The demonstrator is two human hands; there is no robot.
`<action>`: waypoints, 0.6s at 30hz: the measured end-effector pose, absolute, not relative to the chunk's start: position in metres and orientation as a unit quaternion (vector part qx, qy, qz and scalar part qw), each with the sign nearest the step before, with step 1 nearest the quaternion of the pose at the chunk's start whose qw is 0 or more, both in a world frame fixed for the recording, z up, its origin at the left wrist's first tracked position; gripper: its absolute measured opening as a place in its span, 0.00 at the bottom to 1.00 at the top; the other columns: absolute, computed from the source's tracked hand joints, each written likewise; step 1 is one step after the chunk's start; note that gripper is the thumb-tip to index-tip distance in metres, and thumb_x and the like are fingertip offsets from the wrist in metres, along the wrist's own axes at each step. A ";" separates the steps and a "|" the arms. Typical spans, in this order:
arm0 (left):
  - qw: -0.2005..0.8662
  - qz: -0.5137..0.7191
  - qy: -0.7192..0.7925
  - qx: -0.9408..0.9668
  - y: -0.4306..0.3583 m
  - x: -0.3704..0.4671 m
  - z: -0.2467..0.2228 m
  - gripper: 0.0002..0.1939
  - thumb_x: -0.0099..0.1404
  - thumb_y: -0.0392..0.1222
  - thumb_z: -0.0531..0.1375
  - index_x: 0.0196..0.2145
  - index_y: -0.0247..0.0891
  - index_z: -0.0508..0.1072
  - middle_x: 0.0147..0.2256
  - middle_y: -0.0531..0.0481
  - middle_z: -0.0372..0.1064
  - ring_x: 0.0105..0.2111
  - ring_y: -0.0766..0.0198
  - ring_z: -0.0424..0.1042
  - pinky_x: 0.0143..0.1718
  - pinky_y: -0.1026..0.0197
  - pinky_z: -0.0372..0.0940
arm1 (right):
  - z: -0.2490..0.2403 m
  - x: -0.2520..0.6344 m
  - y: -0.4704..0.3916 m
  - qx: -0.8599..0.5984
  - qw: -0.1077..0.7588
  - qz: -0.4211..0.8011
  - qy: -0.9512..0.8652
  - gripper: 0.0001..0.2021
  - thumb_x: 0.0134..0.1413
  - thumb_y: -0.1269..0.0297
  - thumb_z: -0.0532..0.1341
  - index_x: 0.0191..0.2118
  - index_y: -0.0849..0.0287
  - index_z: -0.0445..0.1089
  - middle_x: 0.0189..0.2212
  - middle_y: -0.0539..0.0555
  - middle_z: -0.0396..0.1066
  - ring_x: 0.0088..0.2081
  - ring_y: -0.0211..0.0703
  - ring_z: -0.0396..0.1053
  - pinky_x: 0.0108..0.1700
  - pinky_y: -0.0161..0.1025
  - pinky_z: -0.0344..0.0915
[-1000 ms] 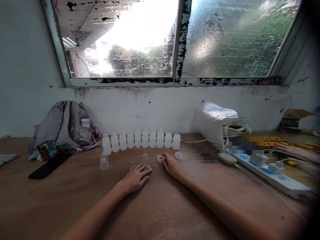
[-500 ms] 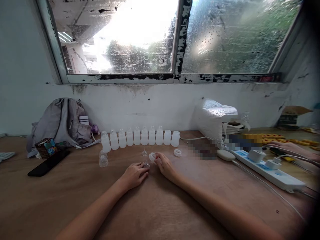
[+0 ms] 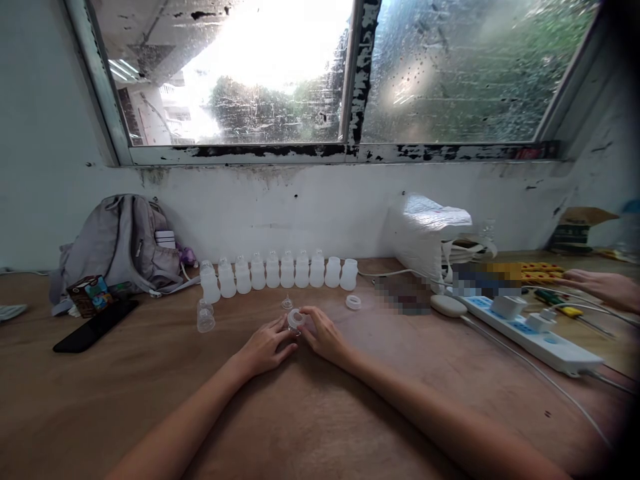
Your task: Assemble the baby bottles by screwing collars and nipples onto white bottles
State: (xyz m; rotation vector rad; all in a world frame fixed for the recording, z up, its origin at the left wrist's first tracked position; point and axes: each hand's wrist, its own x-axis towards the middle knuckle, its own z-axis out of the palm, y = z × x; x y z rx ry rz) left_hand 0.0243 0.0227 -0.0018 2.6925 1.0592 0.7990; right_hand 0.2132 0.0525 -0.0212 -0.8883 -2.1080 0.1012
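Between the fingertips of my right hand (image 3: 324, 332) is a white screw ring (image 3: 296, 319), tilted so its round opening shows. My left hand (image 3: 266, 343) rests low over the table, its fingers curled against a clear bottle nipple (image 3: 294, 331) that is partly hidden beneath the ring. Just behind the ring, another clear nipple (image 3: 287, 303) stands upright. A second white ring (image 3: 353, 303) lies to the right. A row of several frosted baby bottles (image 3: 287, 272) runs along the back, most with clear tops; the two rightmost bottles (image 3: 349, 275) have bare necks.
Clear domed caps (image 3: 205, 316) stand at the left, near a black phone (image 3: 95, 327), a small box (image 3: 93, 295) and a grey backpack (image 3: 117, 247). At right are a white bag (image 3: 417, 243), a power strip (image 3: 530, 333) with cables, a screwdriver (image 3: 560, 304) and another person's hand (image 3: 597, 288).
My right hand has brought the ring left and toward me, over the nipple at my left fingers. The other person's hand at the right has lifted and shifted.
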 end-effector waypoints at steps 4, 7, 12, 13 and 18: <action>0.077 0.307 0.479 0.819 0.024 0.025 -0.002 0.13 0.65 0.46 0.44 0.37 0.38 0.64 0.31 0.47 0.69 0.31 0.59 0.71 0.33 0.60 0.63 | -0.020 0.213 0.051 -0.358 0.323 0.052 -0.874 0.15 0.50 0.68 0.55 0.45 0.60 0.57 0.41 0.58 0.65 0.43 0.46 0.62 0.45 0.43 0.59; 0.066 0.313 0.492 0.810 0.027 0.022 -0.004 0.11 0.65 0.44 0.44 0.35 0.38 0.62 0.31 0.48 0.69 0.32 0.60 0.70 0.32 0.61 0.62 | -0.016 0.212 0.049 -0.360 0.292 0.058 -0.884 0.21 0.51 0.67 0.55 0.51 0.60 0.53 0.44 0.58 0.64 0.46 0.45 0.61 0.46 0.43 0.58; 0.021 0.288 0.448 0.846 0.028 0.022 -0.007 0.08 0.64 0.41 0.46 0.35 0.38 0.63 0.33 0.47 0.68 0.35 0.61 0.68 0.36 0.60 0.62 | -0.011 0.211 0.046 -0.346 0.271 0.036 -0.898 0.18 0.54 0.67 0.52 0.52 0.55 0.56 0.45 0.57 0.64 0.47 0.45 0.60 0.48 0.42 0.56; 0.013 0.284 0.441 0.852 0.028 0.023 -0.007 0.08 0.63 0.41 0.47 0.36 0.38 0.63 0.34 0.47 0.67 0.36 0.60 0.68 0.37 0.60 0.62 | -0.012 0.211 0.046 -0.346 0.274 0.039 -0.896 0.16 0.54 0.66 0.52 0.50 0.56 0.58 0.44 0.57 0.65 0.46 0.44 0.61 0.47 0.42 0.56; -0.018 0.287 0.411 0.865 0.027 0.024 -0.009 0.18 0.59 0.46 0.53 0.46 0.38 0.60 0.40 0.44 0.66 0.40 0.57 0.66 0.41 0.56 0.61 | -0.021 0.213 0.053 -0.363 0.316 0.084 -0.873 0.10 0.53 0.63 0.54 0.41 0.59 0.62 0.37 0.55 0.69 0.39 0.42 0.66 0.41 0.37 0.61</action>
